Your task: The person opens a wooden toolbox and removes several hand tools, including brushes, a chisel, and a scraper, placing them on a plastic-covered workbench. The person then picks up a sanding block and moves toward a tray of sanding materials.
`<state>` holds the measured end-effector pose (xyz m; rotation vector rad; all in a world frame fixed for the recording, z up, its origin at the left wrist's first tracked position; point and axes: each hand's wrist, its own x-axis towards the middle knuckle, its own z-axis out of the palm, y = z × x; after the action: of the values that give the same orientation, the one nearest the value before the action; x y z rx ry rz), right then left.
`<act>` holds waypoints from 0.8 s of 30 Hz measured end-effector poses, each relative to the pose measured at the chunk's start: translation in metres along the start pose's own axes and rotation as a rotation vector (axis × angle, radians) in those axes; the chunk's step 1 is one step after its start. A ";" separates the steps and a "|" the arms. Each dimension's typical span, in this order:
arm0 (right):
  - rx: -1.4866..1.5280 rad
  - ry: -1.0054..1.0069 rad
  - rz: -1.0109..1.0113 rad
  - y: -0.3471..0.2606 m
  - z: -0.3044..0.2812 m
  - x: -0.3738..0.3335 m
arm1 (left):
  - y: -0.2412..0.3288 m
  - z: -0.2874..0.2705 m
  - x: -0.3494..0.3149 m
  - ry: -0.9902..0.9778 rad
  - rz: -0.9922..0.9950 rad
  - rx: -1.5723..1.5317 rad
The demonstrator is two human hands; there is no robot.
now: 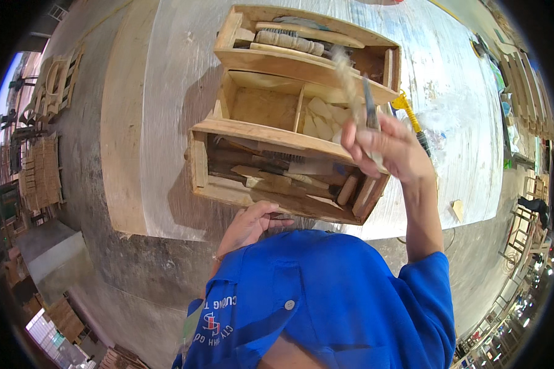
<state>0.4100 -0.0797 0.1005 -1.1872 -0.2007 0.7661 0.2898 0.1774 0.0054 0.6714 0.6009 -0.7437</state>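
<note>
A wooden tool box [210, 166] with three compartments sits on a plastic-covered workbench [178, 80]. It holds wooden-handled tools, brushes and pale scraps. My right hand [385, 147] is raised over the box's right side, closed around a thin dark metal tool [370, 107] together with a tuft of pale fibre that is blurred. My left hand [249, 224] rests at the box's near bottom edge, fingers curled against the wood. My blue shirt fills the lower part of the view.
A yellow-handled tool [407, 114] lies on the bench right of the box. A small wood offcut [456, 209] sits near the bench's right end. Wooden chair frames and slatted parts stand on the floor at left [40, 172] and along the right rim.
</note>
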 end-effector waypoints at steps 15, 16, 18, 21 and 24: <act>-1.360 0.128 0.137 0.104 0.080 0.043 | 0.001 -0.001 -0.001 -0.063 0.009 0.061; -1.369 0.120 0.133 0.104 0.082 0.045 | 0.000 -0.003 0.000 -0.076 0.006 0.063; -1.387 0.109 0.128 0.104 0.086 0.047 | 0.003 -0.002 -0.001 -0.081 0.009 0.081; -1.344 0.065 0.147 0.099 0.077 0.046 | 0.004 0.001 -0.003 -0.072 0.006 0.091; -1.405 -0.016 0.179 0.089 0.072 0.036 | 0.005 0.003 -0.002 -0.083 0.011 0.088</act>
<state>0.3605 0.0114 0.0406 -2.5429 -0.7227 0.7671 0.2929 0.1787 0.0105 0.7205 0.4908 -0.7869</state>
